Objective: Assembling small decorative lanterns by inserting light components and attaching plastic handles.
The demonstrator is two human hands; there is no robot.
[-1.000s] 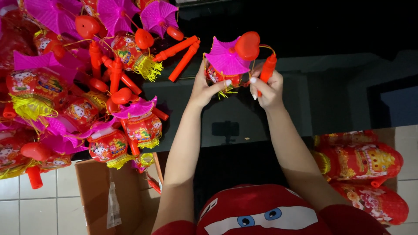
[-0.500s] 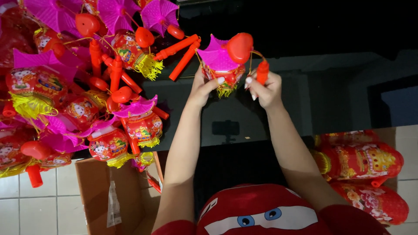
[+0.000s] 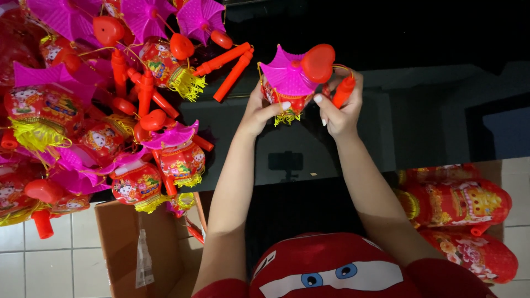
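Where both hands meet, small lantern [image 3: 288, 85] between left grip [image 3: 259, 113] and right grip [image 3: 339, 110], both closed on it.

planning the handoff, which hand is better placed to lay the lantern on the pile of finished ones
Left, probably. The left hand grips the lantern on the side facing the pile of lanterns. The right hand is farther off and also pinches the orange handle.

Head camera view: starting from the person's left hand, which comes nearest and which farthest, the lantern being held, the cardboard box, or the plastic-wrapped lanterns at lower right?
1. Held lantern, touching the left hand.
2. Cardboard box, lower left.
3. Plastic-wrapped lanterns, lower right.
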